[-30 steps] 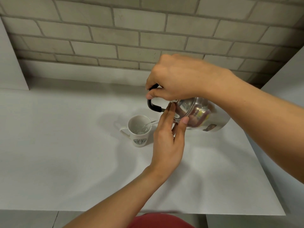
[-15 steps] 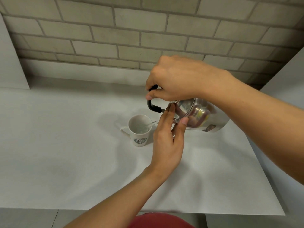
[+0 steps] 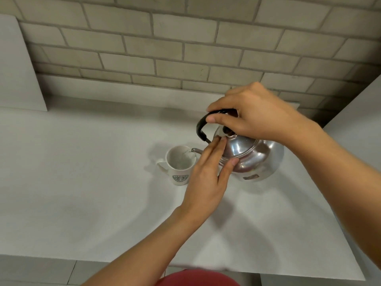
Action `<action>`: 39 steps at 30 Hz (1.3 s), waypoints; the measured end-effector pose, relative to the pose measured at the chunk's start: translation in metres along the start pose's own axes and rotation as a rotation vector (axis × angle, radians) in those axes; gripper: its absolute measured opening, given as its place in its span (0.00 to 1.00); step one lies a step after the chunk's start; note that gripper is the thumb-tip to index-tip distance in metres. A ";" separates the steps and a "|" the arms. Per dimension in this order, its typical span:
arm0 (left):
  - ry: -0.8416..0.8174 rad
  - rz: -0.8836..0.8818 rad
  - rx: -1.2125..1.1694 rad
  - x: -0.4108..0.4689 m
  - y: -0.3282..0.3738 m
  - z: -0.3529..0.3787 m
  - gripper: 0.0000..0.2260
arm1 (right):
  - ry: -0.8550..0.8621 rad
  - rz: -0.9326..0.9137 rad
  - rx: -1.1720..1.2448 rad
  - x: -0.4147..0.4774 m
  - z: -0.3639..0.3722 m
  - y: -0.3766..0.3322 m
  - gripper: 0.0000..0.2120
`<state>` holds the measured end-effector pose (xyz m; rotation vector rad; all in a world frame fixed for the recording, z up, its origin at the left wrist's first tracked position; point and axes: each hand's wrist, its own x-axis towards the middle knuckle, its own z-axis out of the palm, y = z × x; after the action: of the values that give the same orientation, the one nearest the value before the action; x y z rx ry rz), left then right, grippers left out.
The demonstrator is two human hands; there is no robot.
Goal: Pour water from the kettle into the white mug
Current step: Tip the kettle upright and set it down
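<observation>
over the white mug [image 3: 179, 164] on the table [image 3: 82, 182], kettle [image 3: 253, 159] sat less tilted than before; right hand [image 3: 253, 118] fingers clamped its black handle, left hand [image 3: 208, 178] fingers together steadying the lid. spout base hidden.

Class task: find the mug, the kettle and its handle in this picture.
mug [image 3: 179, 176]: head view, front wall above the logo.
kettle [image 3: 255, 159]: head view, shiny body.
handle [image 3: 201, 125]: head view, black curve left of the right hand.

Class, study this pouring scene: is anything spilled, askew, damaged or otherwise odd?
Nothing stands out. The shiny steel kettle is tilted only because it is pouring into the upright white logo mug; the white counter around them shows no puddle.
</observation>
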<state>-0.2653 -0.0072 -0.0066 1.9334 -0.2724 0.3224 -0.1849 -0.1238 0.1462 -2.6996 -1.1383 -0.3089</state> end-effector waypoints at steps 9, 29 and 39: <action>0.112 0.131 -0.005 0.012 -0.011 -0.018 0.06 | 0.361 0.168 0.178 -0.046 0.024 0.030 0.14; -0.142 0.180 0.211 0.110 -0.007 0.002 0.16 | 0.354 0.401 0.418 -0.080 0.085 0.105 0.18; -0.054 0.094 0.322 0.203 -0.052 0.013 0.16 | 0.089 0.495 0.188 -0.029 0.101 0.185 0.20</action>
<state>-0.0562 -0.0080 0.0146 2.2534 -0.3659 0.3956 -0.0597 -0.2438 0.0232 -2.6525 -0.4240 -0.2236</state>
